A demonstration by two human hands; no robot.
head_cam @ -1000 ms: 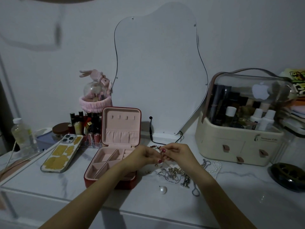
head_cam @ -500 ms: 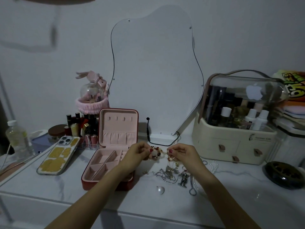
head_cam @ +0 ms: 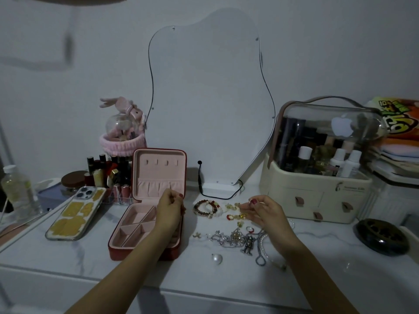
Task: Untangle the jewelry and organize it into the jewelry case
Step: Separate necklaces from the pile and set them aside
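Chains [head_cam: 235,238] lie knotted on the table [head_cam: 204,275] nearest, probably left for last. Beyond, the left hand [head_cam: 169,210] hovers over the open case [head_cam: 145,223], fingers pinched on something too small to name, likely to drop in; the right hand [head_cam: 264,210] pinches a small piece beside the bracelets [head_cam: 206,208].

jewelry case [head_cam: 138,225] left of tangled jewelry [head_cam: 235,237]
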